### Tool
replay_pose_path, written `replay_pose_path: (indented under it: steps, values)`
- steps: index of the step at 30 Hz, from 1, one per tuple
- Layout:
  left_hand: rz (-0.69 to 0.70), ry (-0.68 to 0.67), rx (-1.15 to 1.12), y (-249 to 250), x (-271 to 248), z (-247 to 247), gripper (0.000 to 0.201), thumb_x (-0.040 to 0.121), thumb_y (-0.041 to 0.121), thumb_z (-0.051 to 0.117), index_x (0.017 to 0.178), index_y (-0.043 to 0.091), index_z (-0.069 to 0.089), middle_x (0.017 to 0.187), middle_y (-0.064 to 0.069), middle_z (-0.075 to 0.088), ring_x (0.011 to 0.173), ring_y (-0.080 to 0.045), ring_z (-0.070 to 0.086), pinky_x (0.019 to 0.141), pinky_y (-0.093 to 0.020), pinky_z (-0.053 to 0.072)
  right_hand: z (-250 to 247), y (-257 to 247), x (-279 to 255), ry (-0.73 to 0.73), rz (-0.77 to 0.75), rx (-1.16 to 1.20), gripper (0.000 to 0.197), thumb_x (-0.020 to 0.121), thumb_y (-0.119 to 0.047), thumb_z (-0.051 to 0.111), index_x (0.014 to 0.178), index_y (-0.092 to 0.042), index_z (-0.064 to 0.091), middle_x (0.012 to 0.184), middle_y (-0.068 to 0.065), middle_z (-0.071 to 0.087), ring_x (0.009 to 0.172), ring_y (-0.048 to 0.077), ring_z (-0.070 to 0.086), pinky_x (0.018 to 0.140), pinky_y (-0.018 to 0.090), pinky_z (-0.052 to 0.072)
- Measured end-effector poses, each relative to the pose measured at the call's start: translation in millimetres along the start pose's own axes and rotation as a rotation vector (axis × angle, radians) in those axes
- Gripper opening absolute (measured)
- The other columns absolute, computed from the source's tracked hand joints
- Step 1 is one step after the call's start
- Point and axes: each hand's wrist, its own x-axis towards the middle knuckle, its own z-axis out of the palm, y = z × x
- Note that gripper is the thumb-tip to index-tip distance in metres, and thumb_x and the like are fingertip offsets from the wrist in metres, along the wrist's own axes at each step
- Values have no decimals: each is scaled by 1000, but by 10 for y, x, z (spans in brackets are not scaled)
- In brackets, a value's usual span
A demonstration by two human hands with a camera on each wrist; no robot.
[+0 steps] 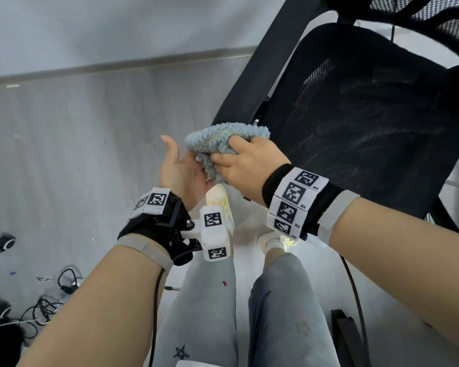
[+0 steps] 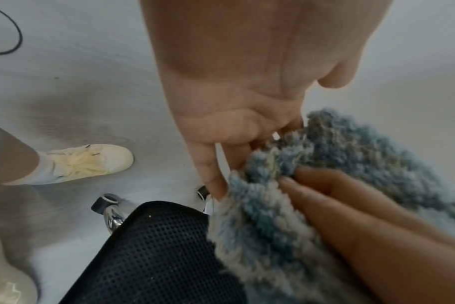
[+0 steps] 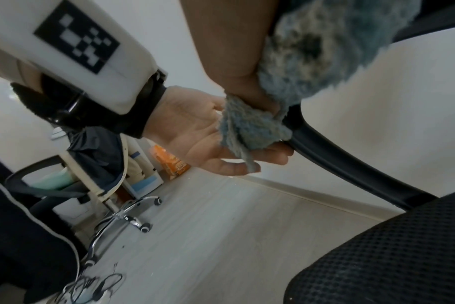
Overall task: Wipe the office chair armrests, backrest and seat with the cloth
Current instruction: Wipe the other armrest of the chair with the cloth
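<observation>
A fluffy blue cloth (image 1: 224, 140) is bunched in my right hand (image 1: 233, 160), whose fingers and thumb curl round it. The bundle sits at the front end of the black chair's left armrest (image 1: 263, 62). My left hand (image 1: 183, 165) lies palm up beside it, with straight fingers under a hanging fold. In the left wrist view my left fingers (image 2: 208, 164) touch the cloth (image 2: 351, 154) above the mesh seat (image 2: 156, 257). The right wrist view shows the fold of the cloth (image 3: 247, 127) on my left palm (image 3: 192, 131), against the armrest (image 3: 338, 164). The seat (image 1: 368, 123) and backrest (image 1: 435, 19) lie to the right.
My legs and pale shoes (image 1: 217, 200) stand just in front of the chair on a grey floor. Cables (image 1: 64, 284) lie at the lower left. Chrome chair legs with casters (image 2: 107, 203) show under the seat. Another chair's wheeled base (image 3: 127, 216) stands further off.
</observation>
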Motion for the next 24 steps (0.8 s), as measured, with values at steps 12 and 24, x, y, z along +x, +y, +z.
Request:
replay_pose_path:
  steps: [12,24]
  values:
    - [8,96,42,0,20,-17,77,81,74,1,115,28,53,115,-4,65,118,-19,54,94,-40,41,-503,524,-230,555,877,512,37,79,-6,50,108,-23,68,108,3,67,103,31,56,81,38,48]
    - [18,163,-29,-58,-45,32,78,84,70,12,129,18,48,121,-7,62,94,-21,65,84,-36,51,-98,-168,-145,98,439,766,54,89,-16,55,135,-40,41,137,-31,42,112,10,40,98,36,44]
